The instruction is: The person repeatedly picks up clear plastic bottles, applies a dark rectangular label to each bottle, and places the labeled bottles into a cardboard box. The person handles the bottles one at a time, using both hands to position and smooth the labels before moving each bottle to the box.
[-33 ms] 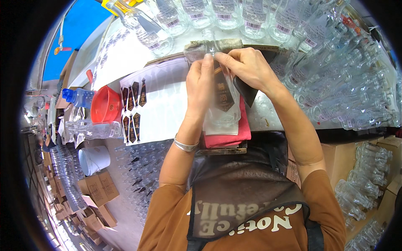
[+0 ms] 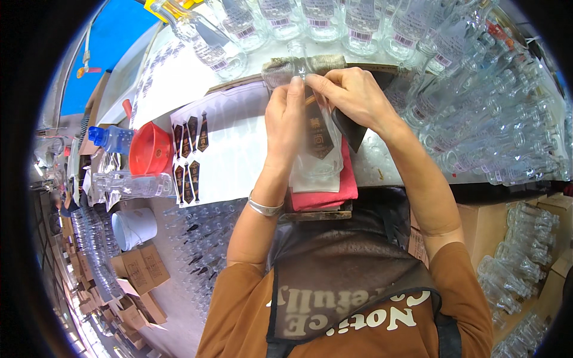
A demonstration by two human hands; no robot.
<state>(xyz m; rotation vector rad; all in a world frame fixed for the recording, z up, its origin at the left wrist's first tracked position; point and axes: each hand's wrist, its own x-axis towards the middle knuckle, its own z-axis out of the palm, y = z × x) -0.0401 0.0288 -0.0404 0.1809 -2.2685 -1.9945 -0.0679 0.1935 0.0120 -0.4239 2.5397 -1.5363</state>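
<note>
A see-through glass bottle (image 2: pixel 327 169) lies in front of me, its neck on a rolled grey cloth (image 2: pixel 328 61) and its body over a folded red cloth (image 2: pixel 346 192). On its face is a black, tie-shaped label (image 2: pixel 318 136) with gold marks. My left hand (image 2: pixel 283 116) is closed along the bottle's left side, thumb near the neck. My right hand (image 2: pixel 358 98) pinches at the shoulder, its thumb and finger at the label's upper end. The fingers under the bottle are hidden. Several more tie-shaped labels (image 2: pixel 204 132) sit on a white sheet (image 2: pixel 236 134) to the left.
Upright glass bottles (image 2: pixel 318 21) line the table's far side, and many more (image 2: pixel 477 119) crowd the right. A red bowl (image 2: pixel 149 150), a blue-topped bottle (image 2: pixel 110 139) and a lying glass bottle (image 2: pixel 132 184) are at left. A white bucket (image 2: pixel 135 228) and cartons (image 2: pixel 141 268) stand below.
</note>
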